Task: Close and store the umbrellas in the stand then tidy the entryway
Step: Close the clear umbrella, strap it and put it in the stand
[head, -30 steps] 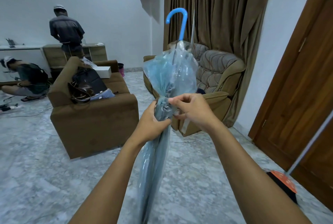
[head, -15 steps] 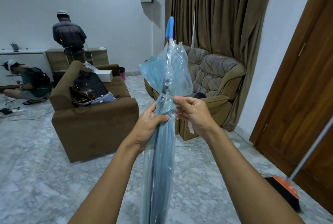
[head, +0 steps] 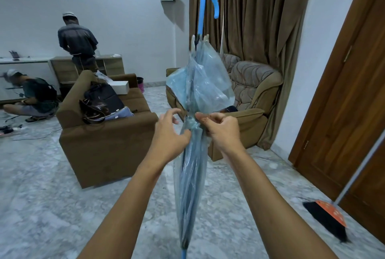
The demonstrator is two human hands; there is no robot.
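Closing the folded umbrella tight, before it goes to the stand.

The umbrella (head: 193,165) is folded and held up in the air over the floor (head: 62,206), with its blue hook handle (head: 205,8) on top and its tip down. I think the step is wrapping it shut round the middle. The right hand (head: 220,128) pinches the bunched plastic there with thumb and finger. The left hand (head: 169,135) is loose and half open: its thumb touches the umbrella and its fingers curl in the air beside it. Next, I think, the wrap must be fastened, with the left hand gripping again. Then the umbrella goes to the stand, which is not in view.
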